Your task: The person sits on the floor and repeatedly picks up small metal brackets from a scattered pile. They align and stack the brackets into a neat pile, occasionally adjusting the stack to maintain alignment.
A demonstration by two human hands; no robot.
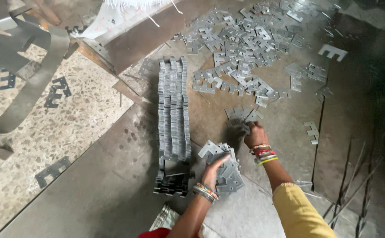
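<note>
My left hand (213, 169) grips a small sheaf of E-shaped steel stampings (226, 166), thumb on top and fingers curled under, holding them fanned against the floor plate (113, 185). My right hand (254, 135), bangles at the wrist, reaches a little farther out and closes its fingertips on a few loose stampings (242, 115) just beyond it; whether they have lifted off the plate I cannot tell.

I judge I am in the gathering step: picking loose pieces from the scatter and adding them to the sheaf. The next move calls for turning the picked pieces the same way as those I hold, so their legs nest and the edges line up.

Just left of my left hand lie long neat rows of stacked stampings (173, 110), running from near to far. Far and right spreads the big loose heap of stampings (241, 48), with strays at the right edge. Far left, past the plate's edge, is speckled stone floor (69, 123) with dark offcuts and a bent metal strip (34, 83).
</note>
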